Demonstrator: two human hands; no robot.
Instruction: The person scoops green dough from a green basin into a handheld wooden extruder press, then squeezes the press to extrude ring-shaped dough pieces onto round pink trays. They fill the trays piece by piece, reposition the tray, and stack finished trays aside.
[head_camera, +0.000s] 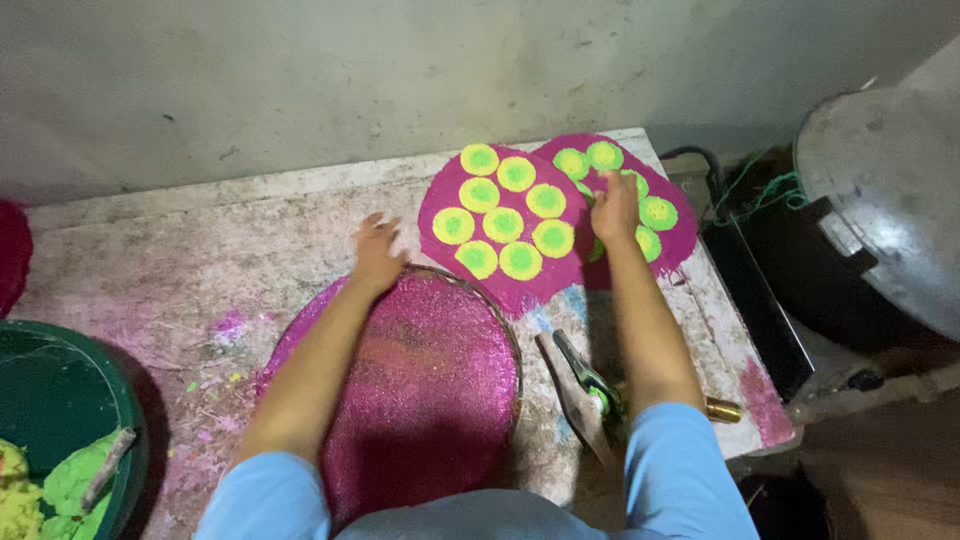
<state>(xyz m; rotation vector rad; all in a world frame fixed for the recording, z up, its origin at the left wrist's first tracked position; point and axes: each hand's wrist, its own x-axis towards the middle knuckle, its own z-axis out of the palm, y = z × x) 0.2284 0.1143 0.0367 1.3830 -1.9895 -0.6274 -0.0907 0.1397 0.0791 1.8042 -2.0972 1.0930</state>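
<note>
Stained worktable: the left hand rests spread on the glittery pink disc's rim; the right hand presses flat on the far dotted disc. Pressing likely smudges the green-yellow dots.

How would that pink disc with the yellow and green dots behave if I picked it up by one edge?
The pink dotted disc lies thin and flat on the table, so it would probably droop. Its dots look like laid-on powder or paste and may smear. Loose coloured crumbs nearby suggest it sheds easily.
</note>
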